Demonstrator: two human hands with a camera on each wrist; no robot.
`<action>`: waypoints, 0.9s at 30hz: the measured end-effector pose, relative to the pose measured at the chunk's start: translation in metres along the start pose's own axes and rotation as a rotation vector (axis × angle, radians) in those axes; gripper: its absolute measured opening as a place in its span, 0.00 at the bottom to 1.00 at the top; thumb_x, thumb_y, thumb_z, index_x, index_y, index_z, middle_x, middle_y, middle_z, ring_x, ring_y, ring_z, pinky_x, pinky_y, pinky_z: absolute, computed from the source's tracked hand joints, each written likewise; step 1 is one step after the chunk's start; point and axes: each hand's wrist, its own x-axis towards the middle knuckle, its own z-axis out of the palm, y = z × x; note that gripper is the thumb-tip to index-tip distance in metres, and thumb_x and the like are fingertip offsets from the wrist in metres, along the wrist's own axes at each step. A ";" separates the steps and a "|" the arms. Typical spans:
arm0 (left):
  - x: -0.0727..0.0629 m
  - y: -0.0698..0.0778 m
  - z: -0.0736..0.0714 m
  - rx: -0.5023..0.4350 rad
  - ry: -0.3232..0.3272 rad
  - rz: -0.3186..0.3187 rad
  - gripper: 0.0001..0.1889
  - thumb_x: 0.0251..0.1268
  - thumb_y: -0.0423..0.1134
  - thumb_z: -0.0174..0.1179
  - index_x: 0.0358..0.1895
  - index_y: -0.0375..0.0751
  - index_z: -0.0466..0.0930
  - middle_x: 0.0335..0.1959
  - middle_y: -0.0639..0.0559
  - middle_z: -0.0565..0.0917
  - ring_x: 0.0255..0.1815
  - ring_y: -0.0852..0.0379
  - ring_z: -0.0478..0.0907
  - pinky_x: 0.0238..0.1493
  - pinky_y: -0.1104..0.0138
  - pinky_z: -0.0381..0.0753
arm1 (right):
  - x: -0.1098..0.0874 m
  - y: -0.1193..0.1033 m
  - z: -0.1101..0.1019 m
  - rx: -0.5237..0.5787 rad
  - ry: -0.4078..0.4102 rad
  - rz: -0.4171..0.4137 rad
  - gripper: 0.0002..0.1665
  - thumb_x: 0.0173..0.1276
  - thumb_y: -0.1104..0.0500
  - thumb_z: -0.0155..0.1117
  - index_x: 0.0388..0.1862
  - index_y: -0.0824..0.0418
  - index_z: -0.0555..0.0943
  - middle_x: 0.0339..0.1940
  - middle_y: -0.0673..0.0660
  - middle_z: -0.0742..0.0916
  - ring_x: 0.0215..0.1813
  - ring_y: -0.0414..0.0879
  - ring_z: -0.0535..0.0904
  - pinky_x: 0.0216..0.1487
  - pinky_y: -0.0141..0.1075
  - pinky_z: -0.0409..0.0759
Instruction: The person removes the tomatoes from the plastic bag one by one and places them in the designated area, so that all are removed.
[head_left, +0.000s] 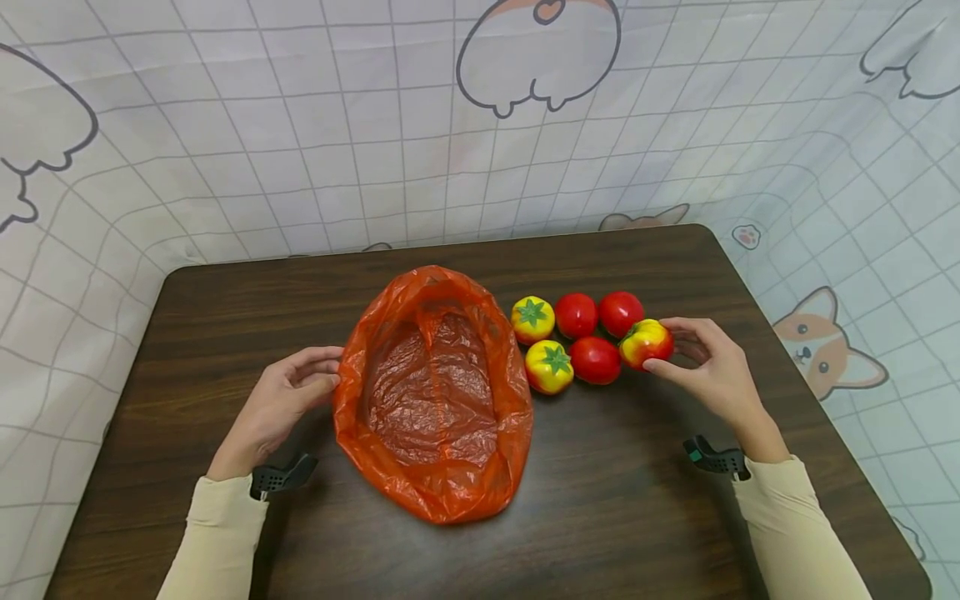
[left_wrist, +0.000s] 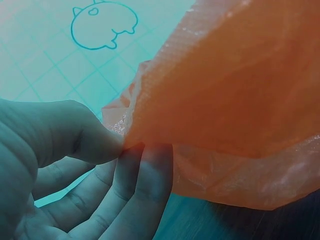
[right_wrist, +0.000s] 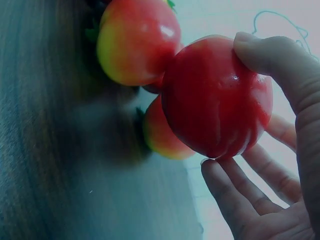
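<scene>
An orange-red plastic bag (head_left: pixel 433 479) stands on the table with its mouth spread wide and its rim folded outward. My left hand (head_left: pixel 296 392) pinches the bag's left rim between thumb and fingers; in the left wrist view the thin film (left_wrist: pixel 225 100) lies between them. At the right end of a cluster, my right hand (head_left: pixel 716 375) grips a red-and-yellow toy tomato (head_left: pixel 647 343). Its glossy red side (right_wrist: pixel 215 100) fills the middle of the right wrist view, thumb above and fingertips below. Inside the bag, the crinkled bottom shows through the mouth.
Beside the bag's right rim lie two yellow tomatoes with green tops, a rear one (head_left: pixel 532 320) and a front one (head_left: pixel 549 367). Three red tomatoes (head_left: pixel 596 360) lie between them and my right hand. A grid-patterned cloth (head_left: pixel 360 183) hangs behind the dark wooden table (head_left: pixel 600 500).
</scene>
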 end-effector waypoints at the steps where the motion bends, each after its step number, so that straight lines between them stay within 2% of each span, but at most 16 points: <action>1: 0.000 0.000 0.000 -0.001 -0.001 0.000 0.25 0.76 0.41 0.61 0.71 0.38 0.71 0.53 0.53 0.83 0.51 0.64 0.86 0.53 0.71 0.88 | 0.000 0.001 0.000 -0.007 -0.001 0.010 0.33 0.59 0.60 0.81 0.63 0.58 0.80 0.55 0.46 0.81 0.52 0.24 0.80 0.55 0.12 0.76; 8: -0.001 0.000 0.002 -0.010 -0.002 0.003 0.25 0.76 0.41 0.61 0.71 0.37 0.71 0.53 0.52 0.83 0.50 0.64 0.86 0.53 0.71 0.88 | -0.003 0.013 0.001 -0.056 -0.005 0.060 0.34 0.60 0.55 0.81 0.65 0.54 0.79 0.58 0.50 0.82 0.51 0.22 0.78 0.53 0.10 0.75; 17: -0.004 0.001 0.004 -0.025 -0.007 0.005 0.25 0.76 0.41 0.61 0.71 0.37 0.71 0.53 0.52 0.83 0.51 0.63 0.86 0.53 0.71 0.88 | -0.004 0.020 0.001 -0.147 -0.025 0.079 0.35 0.61 0.48 0.80 0.65 0.56 0.79 0.59 0.56 0.82 0.50 0.19 0.74 0.52 0.08 0.72; 27: -0.006 0.001 0.004 -0.022 -0.008 0.013 0.25 0.76 0.42 0.61 0.71 0.38 0.70 0.53 0.54 0.83 0.51 0.63 0.86 0.53 0.71 0.88 | -0.009 0.029 0.005 -0.177 -0.034 0.050 0.36 0.60 0.49 0.81 0.64 0.59 0.80 0.58 0.59 0.82 0.49 0.17 0.72 0.52 0.08 0.72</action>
